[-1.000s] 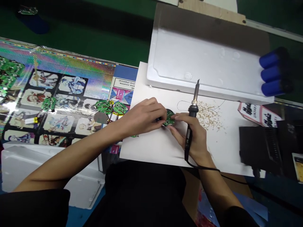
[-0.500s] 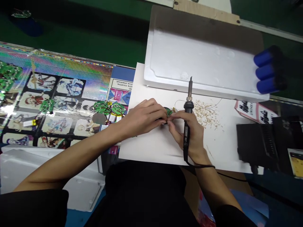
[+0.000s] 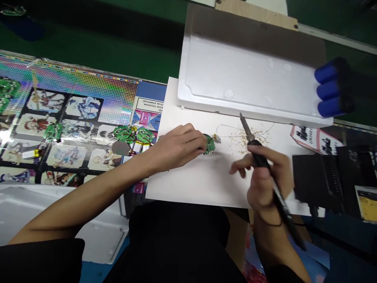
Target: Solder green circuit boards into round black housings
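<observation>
My left hand [image 3: 187, 143] is closed on the edge of a round green circuit board [image 3: 210, 144] over the white sheet [image 3: 188, 182]; its fingers cover part of the board. A small silvery part [image 3: 217, 138] lies at the board's right side, close to a thin wire [image 3: 229, 125]. My right hand [image 3: 269, 177], slightly blurred, grips a black soldering iron [image 3: 260, 159]. The iron is tilted, its metal tip up and to the left near the foam tray, apart from the board. Tan crumbs [image 3: 243, 143] are scattered on the sheet behind it.
A white foam tray [image 3: 235, 100] stands at the back, with blue cylinders [image 3: 328, 90] at its right end. Right of the sheet are a black box-shaped unit [image 3: 312, 181] and a printed carton [image 3: 315, 139]. Several green boards [image 3: 125, 133] with battery cells lie at left.
My right hand has left the circuit board and moved right, turning the soldering iron from upright to a slant. My left hand stays on the board, and more of the board shows.
</observation>
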Demonstrator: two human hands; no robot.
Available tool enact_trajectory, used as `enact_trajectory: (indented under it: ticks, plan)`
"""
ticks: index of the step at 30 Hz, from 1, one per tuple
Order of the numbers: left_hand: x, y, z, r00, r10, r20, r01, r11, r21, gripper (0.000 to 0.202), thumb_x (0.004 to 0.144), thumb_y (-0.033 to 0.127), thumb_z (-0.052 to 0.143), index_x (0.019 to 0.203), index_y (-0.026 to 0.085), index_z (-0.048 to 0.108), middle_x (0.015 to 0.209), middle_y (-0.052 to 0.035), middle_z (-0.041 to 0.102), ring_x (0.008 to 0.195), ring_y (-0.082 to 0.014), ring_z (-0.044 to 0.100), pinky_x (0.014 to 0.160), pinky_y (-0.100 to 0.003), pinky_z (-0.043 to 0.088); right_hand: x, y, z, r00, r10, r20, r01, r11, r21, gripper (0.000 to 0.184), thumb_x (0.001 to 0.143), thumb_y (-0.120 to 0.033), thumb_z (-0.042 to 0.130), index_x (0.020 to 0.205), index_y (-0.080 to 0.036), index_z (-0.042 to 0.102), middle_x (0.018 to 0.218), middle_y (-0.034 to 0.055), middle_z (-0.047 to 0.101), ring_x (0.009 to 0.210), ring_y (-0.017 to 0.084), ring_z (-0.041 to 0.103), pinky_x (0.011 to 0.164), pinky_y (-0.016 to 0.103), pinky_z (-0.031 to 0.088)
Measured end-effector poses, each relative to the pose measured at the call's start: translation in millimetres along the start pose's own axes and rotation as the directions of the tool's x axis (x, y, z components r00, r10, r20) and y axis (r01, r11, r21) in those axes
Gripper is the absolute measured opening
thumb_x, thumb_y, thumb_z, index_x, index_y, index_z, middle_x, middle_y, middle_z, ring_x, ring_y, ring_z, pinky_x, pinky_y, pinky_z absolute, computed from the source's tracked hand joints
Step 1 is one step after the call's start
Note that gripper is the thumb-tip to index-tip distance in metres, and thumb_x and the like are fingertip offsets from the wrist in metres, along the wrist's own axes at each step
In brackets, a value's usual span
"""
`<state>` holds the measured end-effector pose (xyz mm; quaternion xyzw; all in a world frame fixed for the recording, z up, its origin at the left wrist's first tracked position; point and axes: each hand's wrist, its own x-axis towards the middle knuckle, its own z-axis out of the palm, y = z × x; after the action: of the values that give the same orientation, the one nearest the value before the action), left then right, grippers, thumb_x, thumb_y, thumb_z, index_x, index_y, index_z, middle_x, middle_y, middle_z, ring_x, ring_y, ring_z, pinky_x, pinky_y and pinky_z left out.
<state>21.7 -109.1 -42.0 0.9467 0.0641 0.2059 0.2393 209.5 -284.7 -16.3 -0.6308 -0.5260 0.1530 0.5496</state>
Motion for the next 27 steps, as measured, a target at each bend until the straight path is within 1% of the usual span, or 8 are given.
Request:
enact_trajectory:
  ticks: [2,3,6,8,12,17,22,27]
  plan:
    - [0,-1,0.5,1.0,0.018,-0.014,-0.018,1.0,0.018,0.013,0.111,0.022,0.054,0.107,0.02,0.066,0.116,-0.0065,0.079,0.103,-0.0209,0.066,0.096,-0.036,0.052,-3,-7,-7,0.99,0.076,-0.119,-0.059,0.988,0.14,0.039,0.101,-0.052,0.068,0.134,-0.032,0.065,0.069,-0.0041,0.063,0.048,0.016,0.054,0.041,0.029,0.036]
    - [0,-1,0.6,1.0,0.024,-0.019,-0.024,0.999,0.025,0.013,0.111,0.022,0.054,0.107,0.019,0.066,0.116,-0.0062,0.079,0.102,-0.0207,0.066,0.095,-0.035,0.053,-4,-9,-10,0.984,0.095,-0.151,-0.067,0.981,0.184,0.04,0.097,-0.05,0.073,0.131,-0.031,0.066,0.071,-0.0039,0.062,0.047,0.015,0.052,0.04,0.028,0.033]
    - [0,-1,0.5,0.999,0.029,-0.015,-0.029,0.999,0.032,0.013,0.111,0.021,0.055,0.108,0.019,0.067,0.116,-0.006,0.079,0.101,-0.0205,0.066,0.093,-0.035,0.053,-12,-9,-22,0.986,0.111,-0.122,-0.086,0.977,0.197,0.025,0.092,-0.038,0.077,0.114,-0.026,0.073,0.079,0.0004,0.066,0.053,0.015,0.057,0.042,0.028,0.039]
    - [0,-1,-0.1,1.0,0.022,-0.003,-0.022,0.999,0.026,0.013,0.111,0.021,0.055,0.107,0.02,0.067,0.116,-0.0064,0.079,0.102,-0.0205,0.066,0.094,-0.035,0.053,-19,-6,-29,0.995,0.069,-0.073,-0.06,0.991,0.121,0.019,0.092,-0.03,0.076,0.11,-0.024,0.075,0.083,0.004,0.072,0.056,0.017,0.063,0.043,0.029,0.045]
    - [1,0,-0.9,1.0,0.019,-0.001,-0.019,1.0,0.021,0.013,0.111,0.022,0.055,0.108,0.02,0.068,0.118,-0.0071,0.079,0.103,-0.0205,0.065,0.095,-0.035,0.053,-29,-2,-35,0.998,-0.053,0.037,0.057,0.991,-0.121,0.024,0.086,-0.02,0.078,0.11,-0.024,0.077,0.088,0.0064,0.08,0.06,0.021,0.073,0.044,0.029,0.056]
    - [0,-1,-0.2,0.999,0.031,-0.021,-0.031,0.999,0.023,0.013,0.111,0.022,0.056,0.108,0.02,0.068,0.117,-0.0062,0.079,0.102,-0.0202,0.065,0.095,-0.035,0.053,-23,-4,-31,0.985,-0.113,0.128,0.14,0.964,-0.228,0.023,0.087,-0.018,0.075,0.11,-0.025,0.076,0.085,0.0044,0.081,0.063,0.021,0.076,0.051,0.028,0.063]
    - [0,-1,0.6,0.998,0.051,-0.043,-0.05,0.998,0.044,0.013,0.111,0.023,0.056,0.109,0.019,0.069,0.117,-0.0054,0.079,0.099,-0.0198,0.063,0.093,-0.034,0.053,-20,-2,-30,0.982,-0.122,0.143,0.153,0.96,-0.232,0.023,0.087,-0.017,0.073,0.108,-0.025,0.075,0.085,0.0032,0.08,0.066,0.02,0.077,0.057,0.027,0.063]
    - [-1,-2,2.0,0.999,0.033,-0.011,-0.033,0.998,0.047,0.014,0.111,0.023,0.056,0.109,0.02,0.069,0.117,-0.0054,0.078,0.1,-0.0202,0.062,0.091,-0.035,0.052,-17,-4,-30,0.976,-0.122,0.182,0.161,0.963,-0.216,0.024,0.088,-0.016,0.072,0.11,-0.025,0.073,0.083,0.0033,0.078,0.065,0.02,0.075,0.054,0.029,0.06]
